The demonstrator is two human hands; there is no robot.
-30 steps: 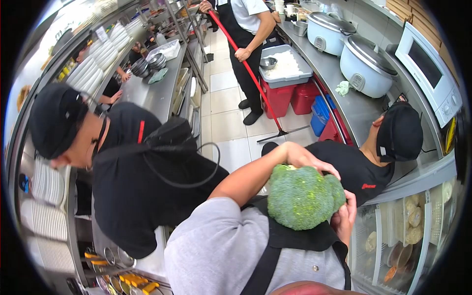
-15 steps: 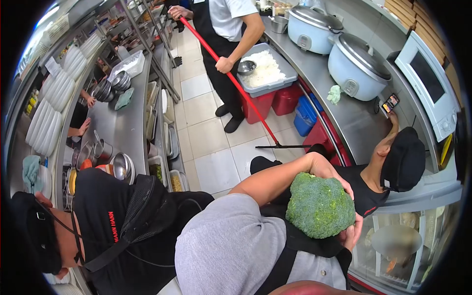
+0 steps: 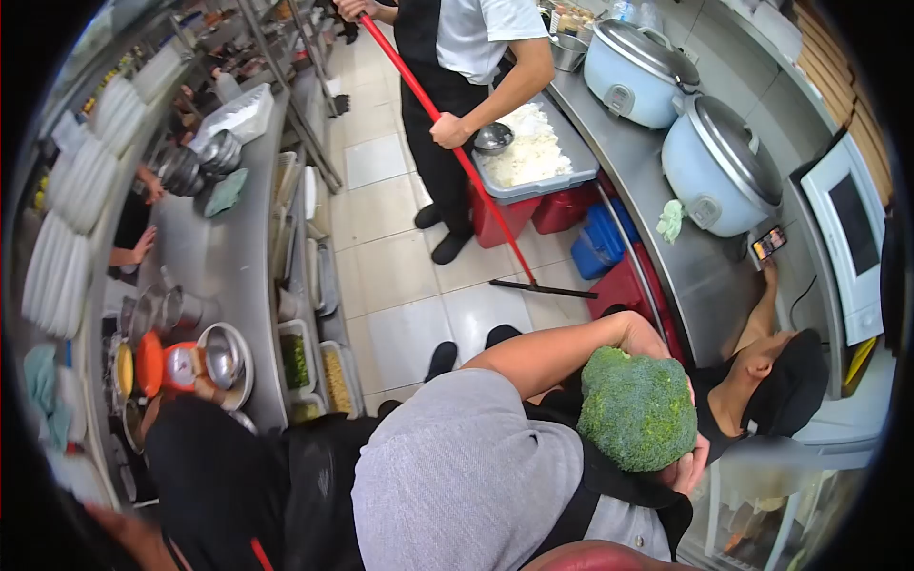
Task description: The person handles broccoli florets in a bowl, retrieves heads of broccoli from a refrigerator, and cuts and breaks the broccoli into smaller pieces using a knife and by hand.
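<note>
A large green head of broccoli [image 3: 638, 409] is held close in front of my chest. My left hand [image 3: 649, 337] curves over its far side, with the fingers mostly hidden behind it. At its lower right edge, my right hand [image 3: 689, 468] has its fingers wrapped against the broccoli. My bare left forearm reaches in from the grey sleeve.
A person holds a red-handled squeegee [image 3: 495, 209] in the aisle. At right are rice cookers [image 3: 716, 162], a microwave [image 3: 847, 228] and a person with a phone [image 3: 768, 243]. Rice fills a grey tub [image 3: 543, 193]. At left, a person works beside a counter [image 3: 238, 257].
The view has shifted, and the broccoli sits farther right with both hands still on it. The person at left has moved lower in view, uncovering more of the counter.
</note>
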